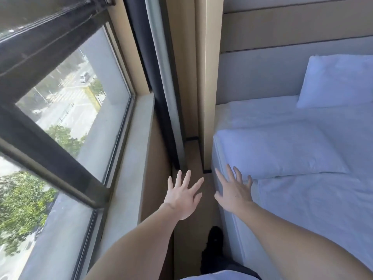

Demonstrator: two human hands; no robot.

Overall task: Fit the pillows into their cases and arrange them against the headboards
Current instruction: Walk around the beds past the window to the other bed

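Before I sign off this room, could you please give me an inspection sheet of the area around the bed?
Surface: bed made up with white linen, lightly creased.
Job's things: near pillow lies flat by the bed's edge, away from the headboard; far pillow leans against the headboard. Both look white; whether cased I cannot tell.
Clutter: nothing seen.
Grippers: left hand open, fingers spread, over the floor gap, holding nothing; right hand open, fingertips at the near pillow's corner.
Cables: nothing seen.
Surroundings: window and sill on the left, dark curtain in the corner, wooden panel beside the bed.
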